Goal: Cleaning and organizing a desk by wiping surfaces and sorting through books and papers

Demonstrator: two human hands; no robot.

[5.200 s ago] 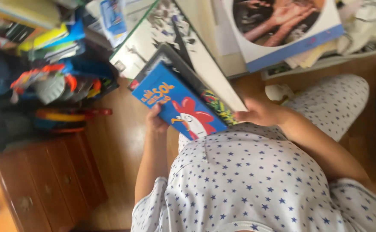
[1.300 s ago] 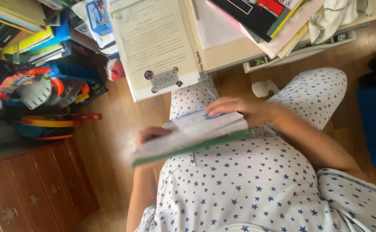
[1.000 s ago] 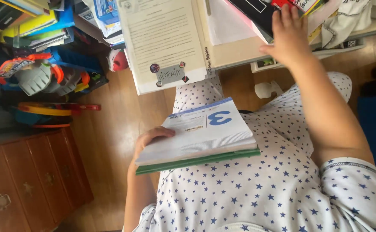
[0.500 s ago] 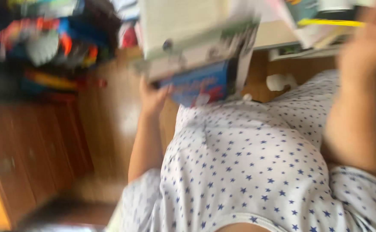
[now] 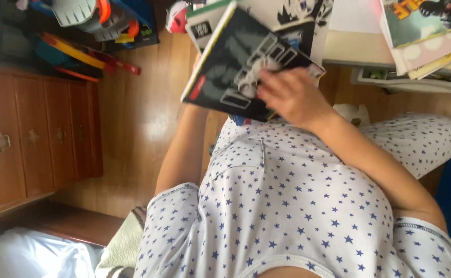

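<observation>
Black book (image 5: 236, 67) now topmost, right hand (image 5: 290, 95) over it, desk (image 5: 357, 49) behind.

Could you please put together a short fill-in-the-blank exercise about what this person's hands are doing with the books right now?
1. The right hand lies on the cover of a ____ book with grey shapes.
2. The dresser beside the person is made of ____.
3. The person's clothing is white with small blue ____.
4. The left hand is ____ behind the stack of books.

Missing words: black; wood; stars; hidden
</observation>
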